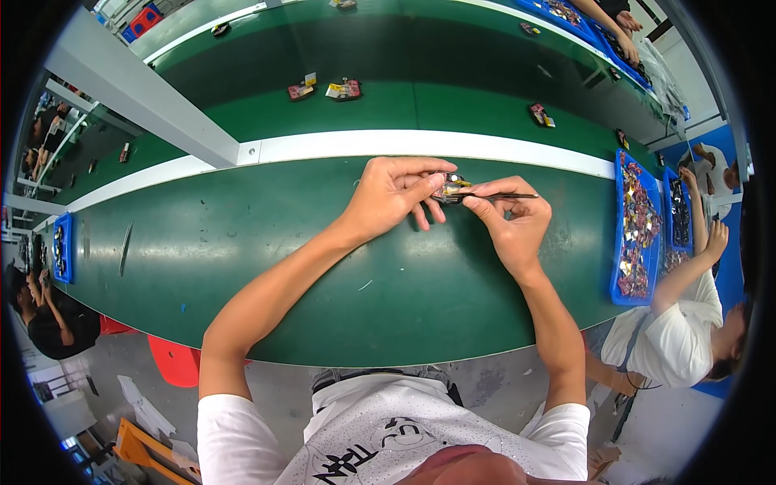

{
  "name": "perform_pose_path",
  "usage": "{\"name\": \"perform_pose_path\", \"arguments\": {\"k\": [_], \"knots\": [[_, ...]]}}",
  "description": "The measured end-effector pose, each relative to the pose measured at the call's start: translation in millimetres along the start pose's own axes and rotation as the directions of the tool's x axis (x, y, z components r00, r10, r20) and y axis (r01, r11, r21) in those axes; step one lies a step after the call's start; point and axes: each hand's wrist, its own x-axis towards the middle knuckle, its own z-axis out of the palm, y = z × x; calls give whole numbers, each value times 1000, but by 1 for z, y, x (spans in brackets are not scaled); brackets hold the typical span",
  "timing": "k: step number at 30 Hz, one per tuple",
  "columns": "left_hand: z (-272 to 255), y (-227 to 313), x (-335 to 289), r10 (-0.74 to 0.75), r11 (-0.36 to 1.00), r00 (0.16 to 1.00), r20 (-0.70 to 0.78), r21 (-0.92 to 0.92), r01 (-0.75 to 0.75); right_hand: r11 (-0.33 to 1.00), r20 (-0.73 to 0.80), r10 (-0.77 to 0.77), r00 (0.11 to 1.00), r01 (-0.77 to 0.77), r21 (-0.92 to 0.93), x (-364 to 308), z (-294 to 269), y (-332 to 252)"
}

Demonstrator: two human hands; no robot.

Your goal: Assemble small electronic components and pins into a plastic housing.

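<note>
My left hand (394, 196) pinches a small dark part with bits of yellow (450, 189) above the green work table (267, 242). My right hand (511, 222) holds a thin dark tool (508, 196) that lies level, its tip against the small part. Both hands meet near the white strip (420, 145) that runs along the table's middle. My fingers hide most of the part.
A blue tray (621, 242) full of small parts sits at the right, with another person's hand (714, 239) reaching beside it. Small assemblies (301, 91), (346, 89), (540, 115) lie on the far green belt. A grey beam (137, 89) crosses at upper left. Another blue tray (62, 246) lies at the left.
</note>
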Motion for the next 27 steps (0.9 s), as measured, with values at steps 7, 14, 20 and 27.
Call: {"name": "perform_pose_path", "arguments": {"k": [7,14,20,27], "knots": [[-1,0,-1,-12,1000,1000,12,13,12,996,45,78,996,-79,35,1,-3,3],[-4,-4,1,20,1000,999,-35,-7,-20,999,-26,41,999,-40,30,-1,4,-5],[-3,-4,1,41,999,998,-58,-25,-43,997,-28,-59,998,58,-50,-3,6,-3],[-2,-2,-1,35,999,998,-50,-18,-36,977,-7,-182,983,180,-117,-4,9,0]]}}
